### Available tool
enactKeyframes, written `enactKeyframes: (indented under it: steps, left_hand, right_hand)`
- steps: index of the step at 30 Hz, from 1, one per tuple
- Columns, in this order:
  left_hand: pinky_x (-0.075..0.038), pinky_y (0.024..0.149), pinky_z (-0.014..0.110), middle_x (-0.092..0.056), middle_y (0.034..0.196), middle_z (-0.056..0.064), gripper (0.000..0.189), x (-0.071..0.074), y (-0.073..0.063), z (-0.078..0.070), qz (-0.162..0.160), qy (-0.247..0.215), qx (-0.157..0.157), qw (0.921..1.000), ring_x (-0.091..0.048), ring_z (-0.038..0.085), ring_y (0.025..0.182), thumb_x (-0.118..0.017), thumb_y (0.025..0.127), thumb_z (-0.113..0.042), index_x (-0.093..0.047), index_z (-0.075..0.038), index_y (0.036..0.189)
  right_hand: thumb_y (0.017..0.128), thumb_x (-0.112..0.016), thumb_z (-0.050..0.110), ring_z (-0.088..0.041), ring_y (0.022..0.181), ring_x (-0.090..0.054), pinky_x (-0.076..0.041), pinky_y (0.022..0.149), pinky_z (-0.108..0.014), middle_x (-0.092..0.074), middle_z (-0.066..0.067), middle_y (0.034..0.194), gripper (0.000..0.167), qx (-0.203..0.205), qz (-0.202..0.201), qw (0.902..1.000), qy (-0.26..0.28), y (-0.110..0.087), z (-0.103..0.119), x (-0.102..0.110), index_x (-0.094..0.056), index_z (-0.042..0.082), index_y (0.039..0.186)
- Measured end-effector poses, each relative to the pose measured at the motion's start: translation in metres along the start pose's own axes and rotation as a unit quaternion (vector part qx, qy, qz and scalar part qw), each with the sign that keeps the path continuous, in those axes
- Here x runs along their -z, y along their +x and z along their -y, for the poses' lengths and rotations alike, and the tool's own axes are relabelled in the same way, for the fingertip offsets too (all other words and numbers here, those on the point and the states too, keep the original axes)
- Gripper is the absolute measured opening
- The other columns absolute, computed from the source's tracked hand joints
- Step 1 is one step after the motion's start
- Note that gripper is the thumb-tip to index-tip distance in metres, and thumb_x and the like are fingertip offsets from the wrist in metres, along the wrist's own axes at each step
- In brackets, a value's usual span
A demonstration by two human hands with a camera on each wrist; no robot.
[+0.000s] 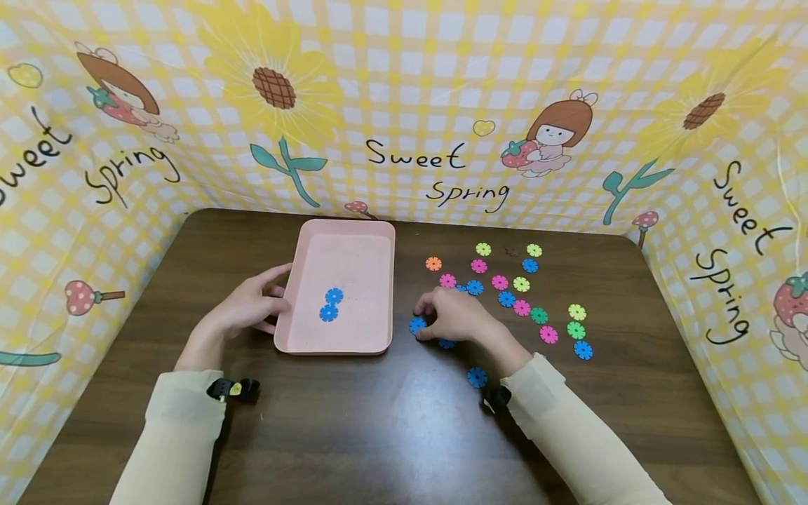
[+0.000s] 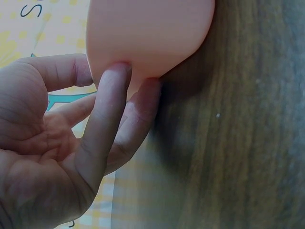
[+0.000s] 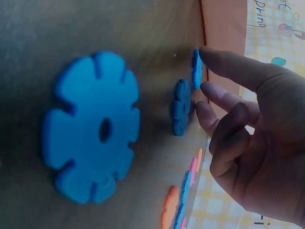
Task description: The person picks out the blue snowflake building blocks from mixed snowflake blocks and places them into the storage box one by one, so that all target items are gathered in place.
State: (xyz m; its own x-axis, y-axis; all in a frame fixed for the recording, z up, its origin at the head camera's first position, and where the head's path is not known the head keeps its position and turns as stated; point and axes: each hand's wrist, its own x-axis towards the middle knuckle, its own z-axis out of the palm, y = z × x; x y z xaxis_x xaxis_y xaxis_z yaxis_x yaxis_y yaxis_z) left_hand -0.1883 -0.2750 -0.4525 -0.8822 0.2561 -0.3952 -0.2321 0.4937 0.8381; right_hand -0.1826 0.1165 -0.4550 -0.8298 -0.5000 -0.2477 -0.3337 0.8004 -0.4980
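My left hand (image 1: pixel 249 301) rests against the left side of the pink tray (image 1: pixel 341 340). In the left wrist view its fairly straight fingers (image 2: pixel 108 95) press on the tray's outer wall. Two blue interlocking discs (image 1: pixel 331 304) lie inside the tray, side by side. Right of the tray, my right hand (image 1: pixel 457 314) pinches another blue interlocking disc (image 1: pixel 416 325) by its edges between thumb and index finger, low at the table. Its other fingers curl inward in the right wrist view. A further blue disc (image 3: pixel 181 107) lies close by the fingertips, and another (image 1: pixel 476 376) sits near the right wrist.
Pink, blue, green, yellow and orange discs are scattered over the brown table (image 1: pixel 328 428), such as a green one (image 1: pixel 539 315) and an orange one (image 1: pixel 433 263). A brown disc (image 1: pixel 512 251) blends into the tabletop at the back. Yellow checked cloth (image 1: pixel 410 91) walls three sides.
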Motion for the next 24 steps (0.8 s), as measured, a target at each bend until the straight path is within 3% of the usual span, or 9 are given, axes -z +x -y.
enactKeyframes:
  steps: [7,17,24]
  left_hand:
    - [-0.063,0.070,0.046,-0.049,0.131,0.029,0.086,0.0002,0.0002,0.0004,-0.001,0.003,0.000,1.0000,-0.066,0.031,0.098,-0.063,0.095,-0.006,-0.018,-0.018,0.168]
    - [-0.063,0.070,0.045,-0.049,0.130,0.029,0.086,-0.0004,-0.0009,-0.0015,-0.001,0.005,-0.004,1.0000,-0.067,0.031,0.097,-0.062,0.094,-0.005,-0.019,-0.017,0.168]
    - [-0.063,0.069,0.046,-0.048,0.129,0.030,0.086,-0.0008,-0.0012,-0.0020,-0.001,0.006,-0.005,1.0000,-0.067,0.031,0.096,-0.062,0.094,-0.004,-0.019,-0.015,0.167]
  right_hand:
    - [0.084,-0.089,0.032,-0.016,0.094,-0.060,-0.054,0.086,-0.038,-0.065,0.004,0.102,0.032,-0.016,0.011,0.9997,-0.014,0.0013,0.0000,-0.0026,-0.075,0.018,0.109]
    - [0.087,-0.086,0.022,-0.016,0.092,-0.059,-0.053,0.086,-0.037,-0.065,0.004,0.101,0.018,0.010,0.014,0.9999,0.004,0.0001,0.0021,-0.0023,-0.074,0.018,0.100]
    - [0.087,-0.085,0.020,-0.017,0.098,-0.062,-0.054,0.089,-0.037,-0.068,0.002,0.104,0.031,0.023,0.016,0.9996,-0.002,0.0017,0.0025,-0.0020,-0.074,0.015,0.116]
